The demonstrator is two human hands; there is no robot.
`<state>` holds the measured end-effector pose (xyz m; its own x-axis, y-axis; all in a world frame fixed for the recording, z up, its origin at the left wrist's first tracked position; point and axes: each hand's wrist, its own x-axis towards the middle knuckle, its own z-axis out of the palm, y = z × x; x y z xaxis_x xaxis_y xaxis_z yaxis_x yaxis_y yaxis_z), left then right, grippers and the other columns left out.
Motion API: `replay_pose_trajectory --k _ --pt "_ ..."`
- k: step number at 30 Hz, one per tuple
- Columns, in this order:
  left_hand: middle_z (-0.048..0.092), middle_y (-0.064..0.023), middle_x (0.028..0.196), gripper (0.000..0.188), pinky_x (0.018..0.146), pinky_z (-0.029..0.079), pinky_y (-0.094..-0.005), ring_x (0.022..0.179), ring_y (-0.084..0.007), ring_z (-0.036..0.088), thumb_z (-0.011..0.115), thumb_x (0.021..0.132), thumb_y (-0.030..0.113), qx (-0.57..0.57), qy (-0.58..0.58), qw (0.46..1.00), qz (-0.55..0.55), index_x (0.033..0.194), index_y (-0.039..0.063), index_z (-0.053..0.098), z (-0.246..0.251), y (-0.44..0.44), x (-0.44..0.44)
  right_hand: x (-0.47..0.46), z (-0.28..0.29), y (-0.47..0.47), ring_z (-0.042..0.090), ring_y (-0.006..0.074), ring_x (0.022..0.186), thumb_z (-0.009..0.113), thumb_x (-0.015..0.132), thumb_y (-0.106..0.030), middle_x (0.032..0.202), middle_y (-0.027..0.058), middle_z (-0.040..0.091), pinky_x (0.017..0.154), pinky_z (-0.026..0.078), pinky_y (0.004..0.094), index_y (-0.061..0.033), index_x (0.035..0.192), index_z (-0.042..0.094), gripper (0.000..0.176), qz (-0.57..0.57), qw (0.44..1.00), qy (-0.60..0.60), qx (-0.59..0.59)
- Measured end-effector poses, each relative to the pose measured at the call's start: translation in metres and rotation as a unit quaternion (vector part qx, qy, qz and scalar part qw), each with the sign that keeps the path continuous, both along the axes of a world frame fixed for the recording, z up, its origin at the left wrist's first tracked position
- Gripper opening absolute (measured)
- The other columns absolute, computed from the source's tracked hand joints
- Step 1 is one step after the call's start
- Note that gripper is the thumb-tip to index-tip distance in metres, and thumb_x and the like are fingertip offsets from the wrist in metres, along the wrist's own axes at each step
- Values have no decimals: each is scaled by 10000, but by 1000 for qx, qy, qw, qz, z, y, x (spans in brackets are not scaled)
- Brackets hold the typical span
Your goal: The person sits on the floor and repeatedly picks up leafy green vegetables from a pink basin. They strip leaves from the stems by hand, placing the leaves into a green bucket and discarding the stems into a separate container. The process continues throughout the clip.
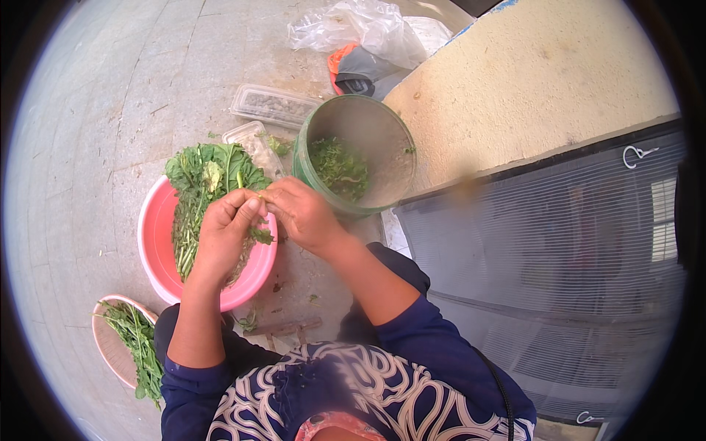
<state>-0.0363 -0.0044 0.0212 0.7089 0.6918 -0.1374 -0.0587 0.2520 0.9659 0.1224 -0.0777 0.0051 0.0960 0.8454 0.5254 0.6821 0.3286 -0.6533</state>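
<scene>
My left hand (229, 220) and my right hand (302, 212) meet fingertip to fingertip over the right part of a pink plastic basin (157, 242). Both pinch a thin green stem (261, 197), mostly hidden by the fingers. A small leaf (262, 235) hangs below them; whether it belongs to that stem, I cannot tell. Leafy greens (201, 165) fill much of the basin, broad leaves at the far side and stalks towards me. Just right of my right hand, a green bucket (298, 160) tilts its mouth towards me, with leaf scraps (339, 168) inside.
A pink-rimmed basket (105, 336) with greens (135, 344) stands at lower left. Beyond the basin lie two clear plastic boxes, one long (276, 106) and one smaller (251, 138). Plastic bags (380, 33) lie farther off. A wall (529, 82) and a dark screen (540, 237) border the right.
</scene>
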Motion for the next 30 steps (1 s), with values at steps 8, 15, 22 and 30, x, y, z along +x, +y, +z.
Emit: replay_pose_trajectory --k 8,15,22,30 --pt "516 44 756 215 675 381 -221 726 -65 451 558 1014 185 -33 8 999 -5 858 49 615 5 0 -3 -1 -3 -3 650 274 731 674 835 10 838 111 662 643 526 347 -14 977 650 146 -6 996 86 -21" --pt "513 64 740 207 578 320 -192 660 -32 411 573 1008 227 -62 -5 998 -5 865 89 632 9 1 -4 -9 -2 -5 606 92 708 598 947 -10 811 34 647 641 504 253 -2 971 616 32 12 940 321 -114" --pt "506 84 728 201 532 287 -179 613 -8 388 574 1006 261 -64 6 998 10 873 123 636 8 0 -4 -4 -5 -2 583 67 791 627 960 -90 902 9 623 707 497 227 -7 1031 583 117 81 867 461 -170" --pt "499 99 724 212 534 275 -168 613 5 382 570 1010 290 -70 4 997 23 868 144 629 7 -1 -2 -1 -7 -3 580 78 858 635 963 -118 952 9 606 759 499 246 -25 1066 570 153 95 833 504 -210"
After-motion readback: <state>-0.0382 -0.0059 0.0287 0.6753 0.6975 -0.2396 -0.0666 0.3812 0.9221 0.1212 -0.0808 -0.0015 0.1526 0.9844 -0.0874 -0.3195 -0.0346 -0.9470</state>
